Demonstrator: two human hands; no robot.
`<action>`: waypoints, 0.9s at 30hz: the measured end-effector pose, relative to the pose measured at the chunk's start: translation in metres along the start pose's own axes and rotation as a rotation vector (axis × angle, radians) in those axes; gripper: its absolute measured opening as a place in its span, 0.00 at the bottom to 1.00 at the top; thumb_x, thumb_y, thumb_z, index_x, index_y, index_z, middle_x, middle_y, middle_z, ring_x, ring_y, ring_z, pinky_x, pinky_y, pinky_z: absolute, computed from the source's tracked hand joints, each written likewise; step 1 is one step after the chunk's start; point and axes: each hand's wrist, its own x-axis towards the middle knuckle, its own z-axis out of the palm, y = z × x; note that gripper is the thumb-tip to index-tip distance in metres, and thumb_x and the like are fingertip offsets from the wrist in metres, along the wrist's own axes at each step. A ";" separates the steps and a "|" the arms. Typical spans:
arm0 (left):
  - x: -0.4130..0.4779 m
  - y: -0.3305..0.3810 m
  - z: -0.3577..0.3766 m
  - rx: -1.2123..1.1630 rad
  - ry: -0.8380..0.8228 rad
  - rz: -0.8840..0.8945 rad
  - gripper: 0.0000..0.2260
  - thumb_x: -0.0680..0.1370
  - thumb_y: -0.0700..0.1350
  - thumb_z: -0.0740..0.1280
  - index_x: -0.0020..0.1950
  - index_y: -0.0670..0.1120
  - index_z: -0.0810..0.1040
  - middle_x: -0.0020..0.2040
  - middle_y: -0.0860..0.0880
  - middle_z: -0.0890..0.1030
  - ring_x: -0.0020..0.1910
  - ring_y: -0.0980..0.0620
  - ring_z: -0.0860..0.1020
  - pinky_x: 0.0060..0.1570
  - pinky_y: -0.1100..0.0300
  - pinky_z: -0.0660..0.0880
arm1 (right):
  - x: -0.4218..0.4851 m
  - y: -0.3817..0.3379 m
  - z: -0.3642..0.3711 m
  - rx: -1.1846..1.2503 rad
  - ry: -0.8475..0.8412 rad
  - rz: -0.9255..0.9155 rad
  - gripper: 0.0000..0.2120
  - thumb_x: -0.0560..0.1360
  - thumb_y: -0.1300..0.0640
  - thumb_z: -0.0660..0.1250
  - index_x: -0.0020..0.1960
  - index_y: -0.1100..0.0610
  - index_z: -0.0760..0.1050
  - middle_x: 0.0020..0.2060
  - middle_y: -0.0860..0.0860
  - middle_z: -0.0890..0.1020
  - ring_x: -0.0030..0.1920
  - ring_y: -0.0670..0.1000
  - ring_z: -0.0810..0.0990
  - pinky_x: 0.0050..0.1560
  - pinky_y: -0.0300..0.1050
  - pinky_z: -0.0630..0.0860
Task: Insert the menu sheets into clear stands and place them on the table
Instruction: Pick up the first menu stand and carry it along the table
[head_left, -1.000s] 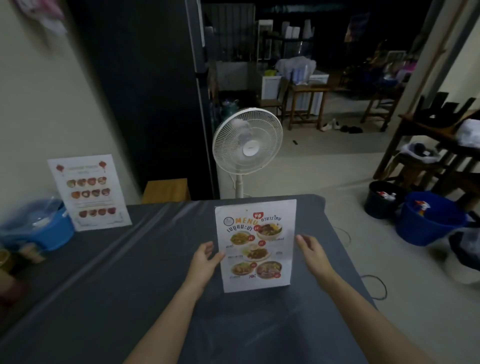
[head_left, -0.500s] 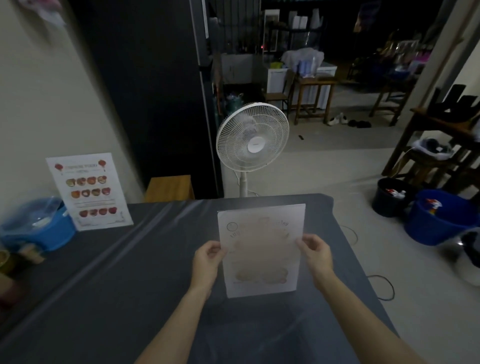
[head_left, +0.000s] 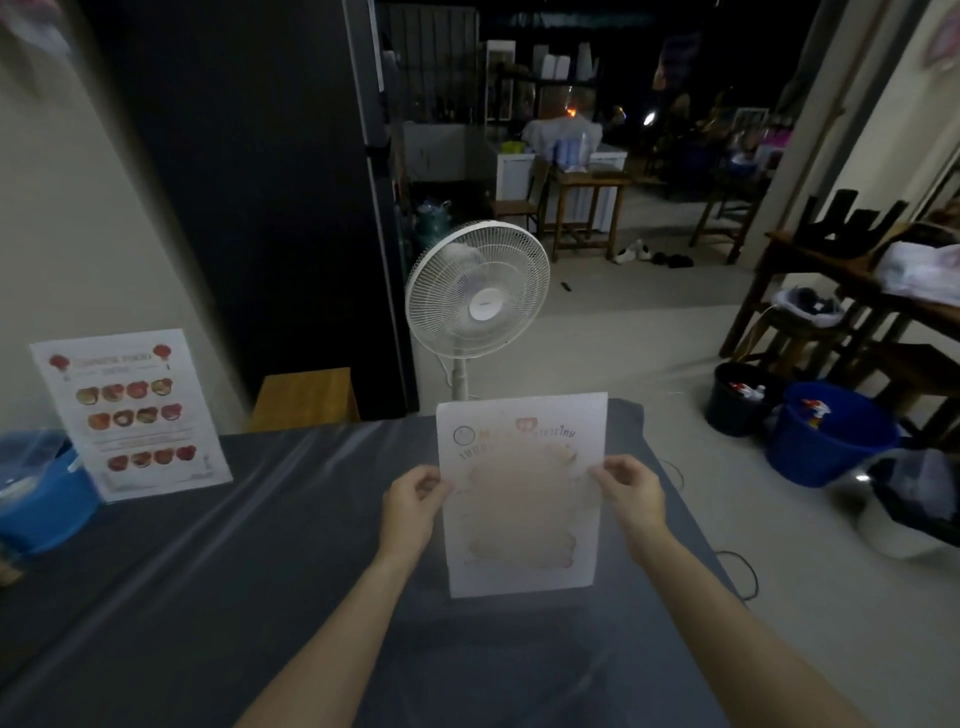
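A menu sheet in its clear stand (head_left: 521, 493) stands upright on the grey-covered table (head_left: 234, 571), near the far right part. Glare washes out most of its print. My left hand (head_left: 413, 501) pinches its left edge and my right hand (head_left: 631, 491) pinches its right edge, both at mid height. A second menu stand (head_left: 130, 413) with rows of red dishes leans upright at the table's far left, against the wall.
A blue tub (head_left: 39, 493) under clear plastic sits at the left edge. Behind the table stand a white pedestal fan (head_left: 478, 296) and a wooden stool (head_left: 304, 397). A blue bucket (head_left: 826, 434) and a black bucket (head_left: 740, 397) are on the floor at right.
A second ago both hands were open beside the menu stand with its print clear. They have closed on its two edges, and the stand has tilted so glare hides the print.
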 end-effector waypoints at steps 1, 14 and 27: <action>0.006 0.004 0.003 0.007 -0.011 0.007 0.03 0.76 0.38 0.70 0.46 0.39 0.81 0.43 0.45 0.83 0.43 0.51 0.81 0.41 0.62 0.78 | 0.005 -0.002 -0.003 -0.015 0.005 -0.001 0.03 0.73 0.60 0.69 0.45 0.59 0.77 0.45 0.57 0.83 0.47 0.57 0.82 0.48 0.55 0.80; 0.105 0.044 0.075 0.017 -0.103 0.008 0.03 0.76 0.39 0.70 0.47 0.39 0.81 0.44 0.44 0.84 0.48 0.44 0.83 0.48 0.51 0.80 | 0.119 -0.034 -0.030 0.034 -0.005 0.023 0.03 0.75 0.63 0.67 0.48 0.62 0.75 0.46 0.58 0.81 0.46 0.56 0.79 0.44 0.47 0.75; 0.229 0.048 0.149 0.021 -0.073 -0.020 0.03 0.75 0.36 0.69 0.43 0.43 0.79 0.42 0.44 0.82 0.47 0.42 0.82 0.54 0.43 0.80 | 0.268 -0.038 -0.019 0.064 -0.028 0.037 0.11 0.75 0.64 0.67 0.55 0.69 0.75 0.45 0.59 0.79 0.45 0.55 0.78 0.43 0.45 0.78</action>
